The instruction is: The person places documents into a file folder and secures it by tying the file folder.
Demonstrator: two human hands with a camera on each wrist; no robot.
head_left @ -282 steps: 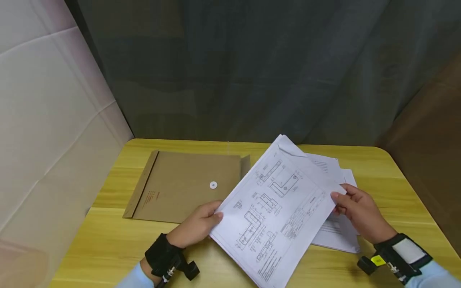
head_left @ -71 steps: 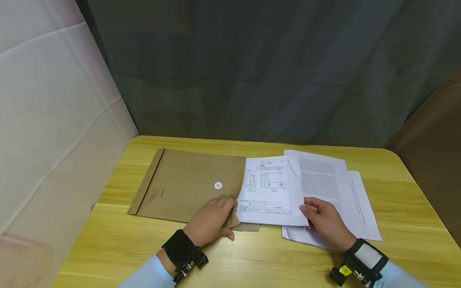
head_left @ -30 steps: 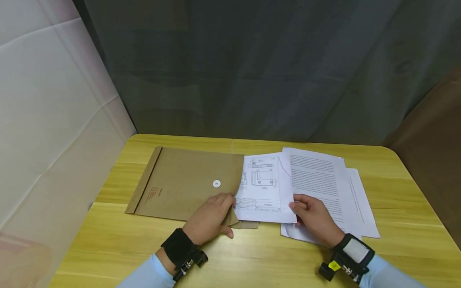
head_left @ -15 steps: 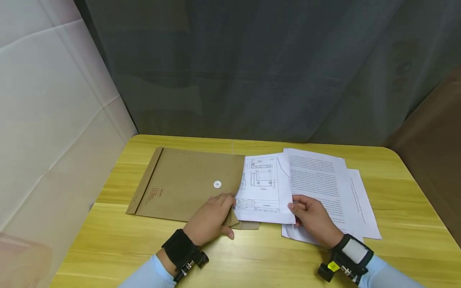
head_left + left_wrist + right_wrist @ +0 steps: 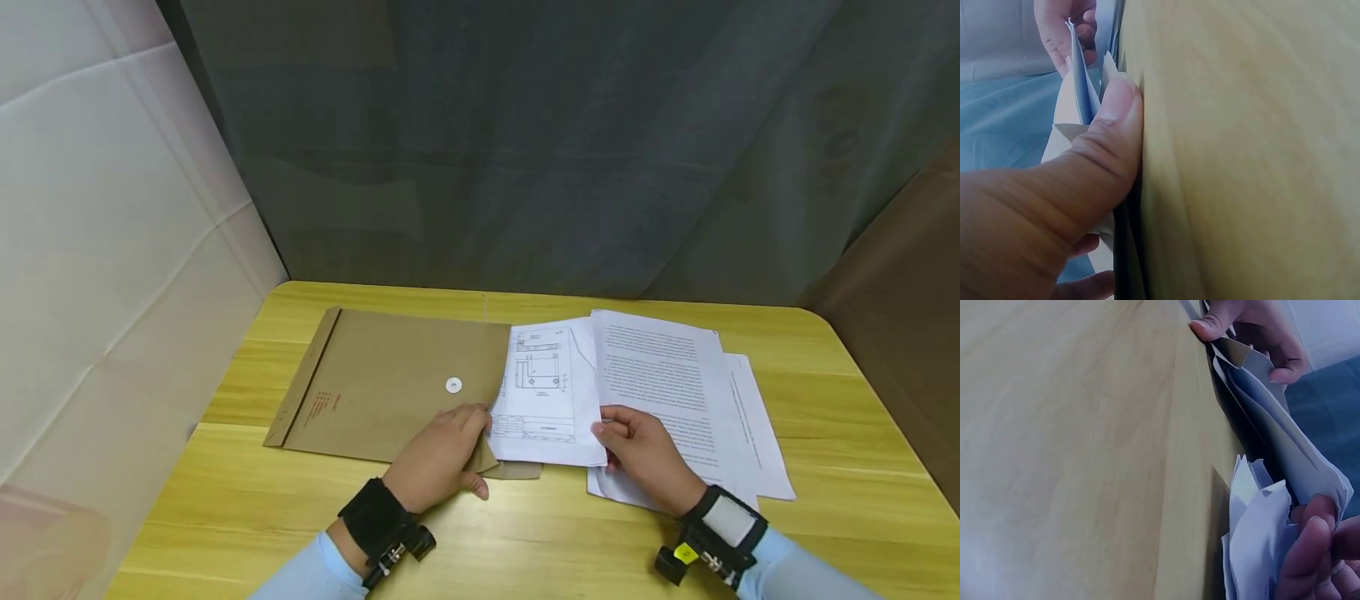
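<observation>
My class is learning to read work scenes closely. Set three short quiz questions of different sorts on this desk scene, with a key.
1. True or false: the left hand holds the brown envelope at its open end.
2. Which hand grips the drawing sheet? A left, B right, C neither.
3. Fill in: the text pages lie to the ____ of the envelope on the wooden table.

Key: 1 true. 2 B, the right hand. 3 right.
</observation>
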